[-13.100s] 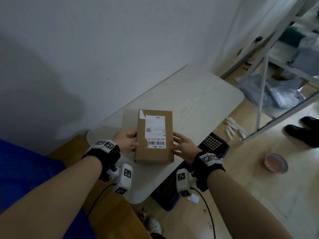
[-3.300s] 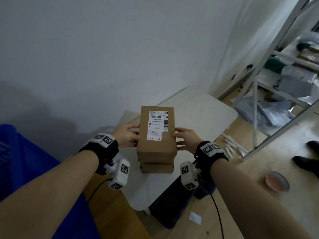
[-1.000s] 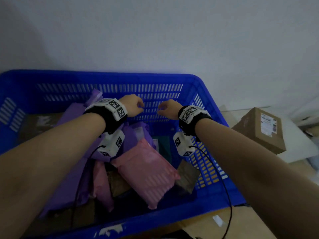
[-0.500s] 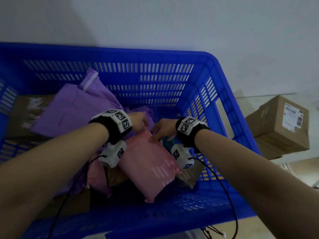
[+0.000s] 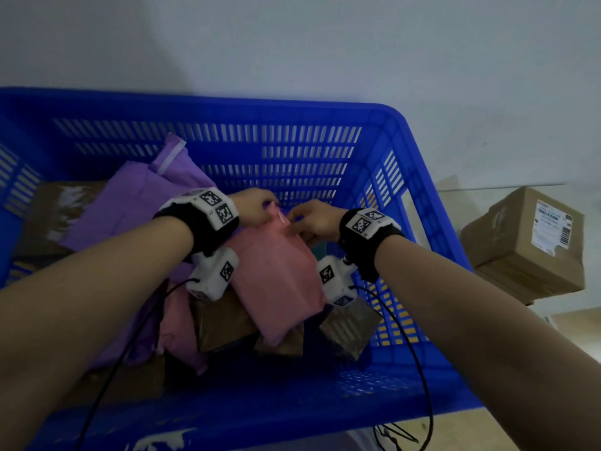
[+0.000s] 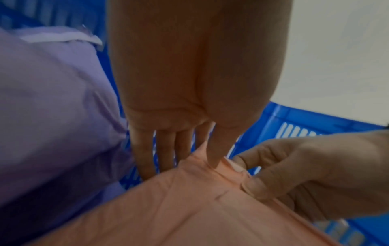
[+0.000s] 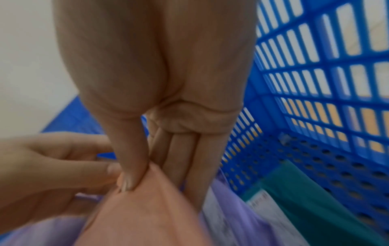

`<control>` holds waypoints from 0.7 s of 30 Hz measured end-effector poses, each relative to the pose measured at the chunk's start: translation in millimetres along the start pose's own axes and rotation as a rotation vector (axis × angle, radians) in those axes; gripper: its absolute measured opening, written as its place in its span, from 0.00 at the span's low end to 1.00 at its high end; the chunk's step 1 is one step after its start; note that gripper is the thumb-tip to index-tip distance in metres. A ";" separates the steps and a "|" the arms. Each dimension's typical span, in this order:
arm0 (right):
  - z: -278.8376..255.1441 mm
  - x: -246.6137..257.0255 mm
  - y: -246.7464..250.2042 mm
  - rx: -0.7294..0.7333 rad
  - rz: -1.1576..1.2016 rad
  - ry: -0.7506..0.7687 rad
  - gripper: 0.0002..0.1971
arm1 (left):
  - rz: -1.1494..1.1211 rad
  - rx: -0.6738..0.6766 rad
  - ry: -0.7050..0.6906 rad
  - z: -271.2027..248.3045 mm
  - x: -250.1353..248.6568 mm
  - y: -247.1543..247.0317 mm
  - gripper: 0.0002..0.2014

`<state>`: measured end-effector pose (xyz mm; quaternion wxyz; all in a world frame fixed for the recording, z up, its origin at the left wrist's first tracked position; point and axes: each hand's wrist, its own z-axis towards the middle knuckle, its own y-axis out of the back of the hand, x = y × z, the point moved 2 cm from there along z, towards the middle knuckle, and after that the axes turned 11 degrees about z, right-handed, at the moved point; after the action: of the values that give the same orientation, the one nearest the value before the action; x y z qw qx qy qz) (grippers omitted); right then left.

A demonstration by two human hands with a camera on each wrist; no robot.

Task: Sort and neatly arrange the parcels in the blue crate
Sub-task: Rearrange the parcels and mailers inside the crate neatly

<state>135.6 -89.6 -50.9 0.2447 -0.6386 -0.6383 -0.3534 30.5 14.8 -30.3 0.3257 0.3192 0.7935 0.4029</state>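
Observation:
A pink soft parcel (image 5: 279,275) hangs tilted inside the blue crate (image 5: 419,177), its far edge raised. My left hand (image 5: 257,208) pinches that top edge at its left corner, thumb on the near face (image 6: 212,154). My right hand (image 5: 312,219) pinches the same edge at the right corner (image 7: 130,179). Large purple mailers (image 5: 123,203) lie at the crate's left. Brown parcels (image 5: 224,320) and a second pink bag (image 5: 177,327) lie under the pink parcel. A green parcel (image 7: 315,199) lies by the right wall.
Two stacked cardboard boxes (image 5: 527,245) with a white label sit on a pale table to the right of the crate. A white wall (image 5: 292,43) rises just behind the crate. A flat brown box (image 5: 52,216) lies at the crate's far left.
Both hands have taken the pink parcel's far edge by pinching and lifted it; half a second ago they only touched it as it lay flat.

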 end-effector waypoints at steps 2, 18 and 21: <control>-5.8 12.6 7.1 -0.044 0.048 0.046 0.08 | -0.061 -0.037 0.009 -0.5 2.5 15.6 0.16; -48.9 60.2 43.9 -0.393 0.378 0.260 0.09 | -0.091 -0.290 -0.070 -24.6 10.1 48.6 0.36; -52.5 65.7 44.8 -0.467 0.466 0.267 0.08 | -0.033 -0.211 -0.126 -31.0 12.2 41.0 0.49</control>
<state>168.3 -90.4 38.6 0.2472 -0.7540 -0.3399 -0.5048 9.4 30.1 15.6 0.4135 0.2948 0.7296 0.4580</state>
